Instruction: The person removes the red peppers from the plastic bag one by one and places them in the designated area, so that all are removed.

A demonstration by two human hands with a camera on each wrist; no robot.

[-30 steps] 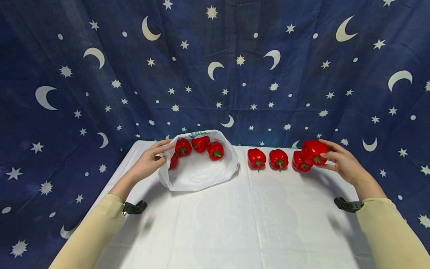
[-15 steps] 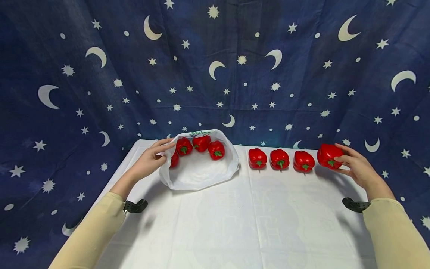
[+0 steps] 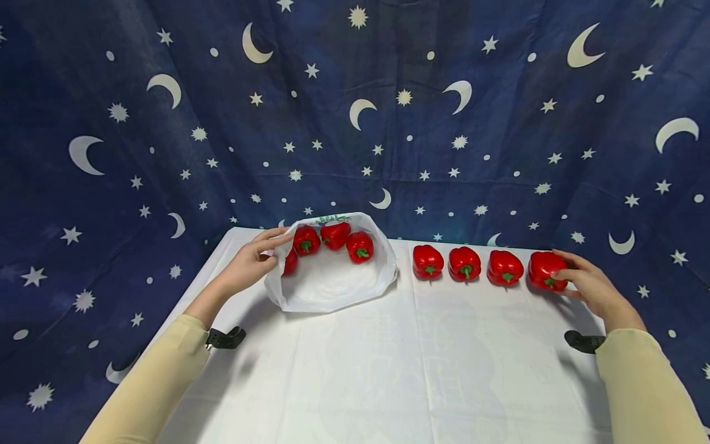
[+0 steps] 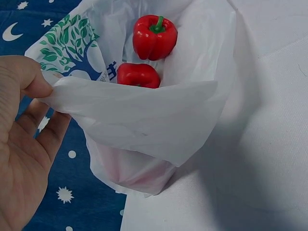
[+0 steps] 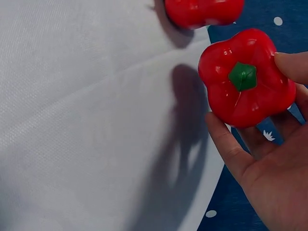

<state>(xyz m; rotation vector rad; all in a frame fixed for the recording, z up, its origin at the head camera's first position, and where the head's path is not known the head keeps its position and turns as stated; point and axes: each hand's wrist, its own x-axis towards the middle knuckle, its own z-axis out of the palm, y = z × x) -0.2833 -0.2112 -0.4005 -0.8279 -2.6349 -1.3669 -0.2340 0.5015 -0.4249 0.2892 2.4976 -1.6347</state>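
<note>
My left hand (image 3: 248, 264) pinches the left rim of a white plastic bag (image 3: 333, 299), thumb and fingers on its edge in the left wrist view. The bag lies with its mouth toward me, and several red bell peppers (image 3: 360, 248) sit inside; one at the left is partly hidden by the rim. At the right end of a row, my right hand (image 3: 596, 285) grips a red bell pepper (image 3: 546, 270) between thumb and fingers. That bell pepper (image 5: 245, 82) shows its green stem in the right wrist view. Whether it touches the table is hard to tell.
Three more red bell peppers (image 3: 504, 267) stand in a row between the bag and the right hand. They rest near the back edge of a white-covered table (image 3: 377, 370). A dark blue curtain (image 3: 310, 123) with moons and stars hangs behind and beside the table.
My right hand has carried its bell pepper rightward and down, from in front of the row's third pepper to the row's right end. The left hand keeps its hold on the bag.
</note>
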